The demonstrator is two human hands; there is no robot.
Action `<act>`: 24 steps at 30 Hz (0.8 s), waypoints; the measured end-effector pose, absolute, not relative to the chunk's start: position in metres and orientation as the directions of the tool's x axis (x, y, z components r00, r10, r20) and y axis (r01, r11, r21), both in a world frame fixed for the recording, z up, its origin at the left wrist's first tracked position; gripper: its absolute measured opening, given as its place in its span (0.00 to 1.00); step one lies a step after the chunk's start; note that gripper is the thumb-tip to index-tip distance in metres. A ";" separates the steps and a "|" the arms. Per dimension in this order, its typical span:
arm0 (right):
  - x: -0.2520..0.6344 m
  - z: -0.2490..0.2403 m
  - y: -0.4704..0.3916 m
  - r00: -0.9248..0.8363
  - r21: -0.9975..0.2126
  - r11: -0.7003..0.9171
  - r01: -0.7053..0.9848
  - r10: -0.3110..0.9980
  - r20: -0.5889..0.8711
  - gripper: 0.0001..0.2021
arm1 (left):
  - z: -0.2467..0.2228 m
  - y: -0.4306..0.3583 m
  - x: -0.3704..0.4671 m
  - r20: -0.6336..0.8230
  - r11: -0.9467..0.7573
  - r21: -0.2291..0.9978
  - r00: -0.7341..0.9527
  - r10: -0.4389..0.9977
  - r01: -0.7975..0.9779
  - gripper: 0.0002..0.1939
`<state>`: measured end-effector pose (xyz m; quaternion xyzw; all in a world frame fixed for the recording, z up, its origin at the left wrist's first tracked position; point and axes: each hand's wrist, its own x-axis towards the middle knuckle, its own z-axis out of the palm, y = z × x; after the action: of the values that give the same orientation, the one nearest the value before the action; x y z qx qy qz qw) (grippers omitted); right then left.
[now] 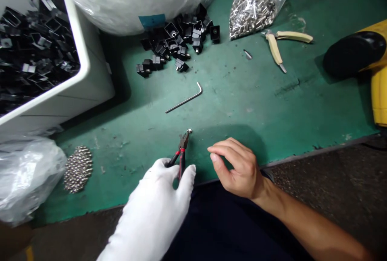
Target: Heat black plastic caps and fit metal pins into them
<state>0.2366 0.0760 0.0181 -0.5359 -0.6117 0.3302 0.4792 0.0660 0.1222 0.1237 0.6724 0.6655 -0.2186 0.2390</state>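
My left hand (165,188), in a white glove, is wrapped round the handles of red and black pliers (183,146). At the tip of the pliers' jaws is a small shiny metal part (189,131). Bare and to the right of the pliers, my right hand (236,166) has its thumb and forefinger curled close together; whether something tiny sits between the fingertips cannot be made out. A silver hex key (184,103) lies on the green table (229,104) beyond the pliers. Farther back is a pile of black square parts (172,45).
A white bin (96,67) of black parts stands at the left. Metal pieces (78,169) lie beside a plastic bag (28,176). Bagged metal parts (254,11), cream-handled pliers (273,47) and a yellow and black tool (355,53) are at the back and right.
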 end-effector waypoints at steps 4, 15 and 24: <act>0.238 0.017 0.077 0.025 -0.917 0.213 0.336 0.972 0.234 0.14 | 0.119 0.122 0.059 -0.581 -0.120 0.066 0.136 0.803 0.991 0.18; 0.237 0.018 0.077 0.026 -0.914 0.204 0.350 0.974 0.227 0.13 | 0.118 0.118 0.054 -0.536 -0.189 0.025 0.173 0.826 0.982 0.15; 0.238 0.017 0.077 0.024 -0.905 0.205 0.373 0.973 0.230 0.13 | 0.109 0.108 0.047 -0.540 0.148 0.305 0.043 0.841 0.941 0.12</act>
<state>0.2381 0.0771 0.0172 -0.5424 -0.6201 0.3214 0.4668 0.0468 0.1076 0.1090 0.6478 0.6874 -0.0783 0.3187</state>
